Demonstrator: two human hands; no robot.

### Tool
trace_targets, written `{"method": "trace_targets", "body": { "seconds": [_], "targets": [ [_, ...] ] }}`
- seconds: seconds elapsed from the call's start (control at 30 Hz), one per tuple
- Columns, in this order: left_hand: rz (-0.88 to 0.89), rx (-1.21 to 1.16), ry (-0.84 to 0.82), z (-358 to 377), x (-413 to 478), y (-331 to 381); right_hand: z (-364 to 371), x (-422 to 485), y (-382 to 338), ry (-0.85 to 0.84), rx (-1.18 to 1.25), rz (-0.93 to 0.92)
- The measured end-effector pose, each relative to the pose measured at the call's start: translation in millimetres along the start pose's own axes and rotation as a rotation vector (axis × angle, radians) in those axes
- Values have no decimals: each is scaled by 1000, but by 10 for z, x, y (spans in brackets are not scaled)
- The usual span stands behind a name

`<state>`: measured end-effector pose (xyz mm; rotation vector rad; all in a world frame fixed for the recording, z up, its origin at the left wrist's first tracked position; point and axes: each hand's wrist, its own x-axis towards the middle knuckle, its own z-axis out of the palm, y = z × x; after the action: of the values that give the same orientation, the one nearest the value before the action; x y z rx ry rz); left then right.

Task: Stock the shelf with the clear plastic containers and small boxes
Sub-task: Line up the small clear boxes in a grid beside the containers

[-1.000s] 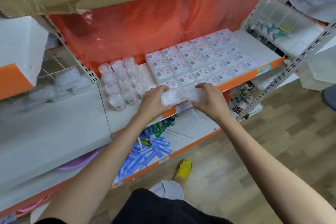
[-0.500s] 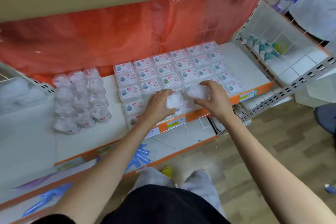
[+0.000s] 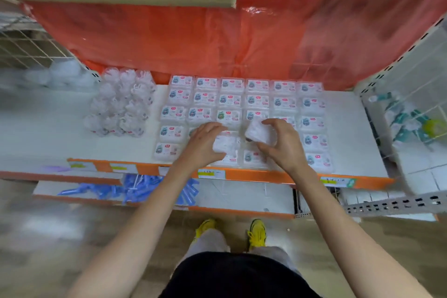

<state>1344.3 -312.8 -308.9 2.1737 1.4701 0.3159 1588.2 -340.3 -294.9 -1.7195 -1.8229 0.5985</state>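
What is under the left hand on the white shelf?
The left hand grips a small clear plastic box, lying over the rows of labelled boxes. Whether a gap lies beneath is hidden by palm and box.

Bright, even light from above casts only soft shadows. Glare streaks the red plastic sheet (image 3: pixel 266 38). Motion blur smears the floor (image 3: pixel 48 237) and the shelf (image 3: pixel 36 116) at left; wide-angle distortion bends the frame edges
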Motion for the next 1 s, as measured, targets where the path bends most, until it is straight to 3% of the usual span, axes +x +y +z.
{"method": "trace_targets", "body": {
  "seconds": [0.1, 0.2, 0.33, 0.5, 0.57, 0.67, 0.73, 0.87, 1.0],
  "targets": [
    [-44, -81, 168, -9, -17, 236, -143, 21, 37, -31, 20, -58],
    [-236, -406, 227, 5, 56, 593, -261, 52, 38, -76, 22, -105],
    [-458, -727, 140, 57, 222, 966, -358, 70, 64, -105, 24, -156],
    [-540, -1065, 136, 113, 239, 1146, -392, 52, 117, -106, 76, -182],
    [-554, -1106, 164, 121, 216, 1162, -391, 21, 120, -36, 250, -96],
    [-568, -1139, 200, 168, 182, 1133, -393, -46, 93, 144, 641, 255],
    [-579, -1153, 213, 216, 171, 1119, -389, -88, 141, 145, 818, 411],
    [-566, -1161, 178, 275, 185, 1130, -343, -157, 246, 30, 799, 424],
    [-564, -1201, 145, 246, 202, 1171, -329, -113, 283, 31, 794, 425]
  ]
}}
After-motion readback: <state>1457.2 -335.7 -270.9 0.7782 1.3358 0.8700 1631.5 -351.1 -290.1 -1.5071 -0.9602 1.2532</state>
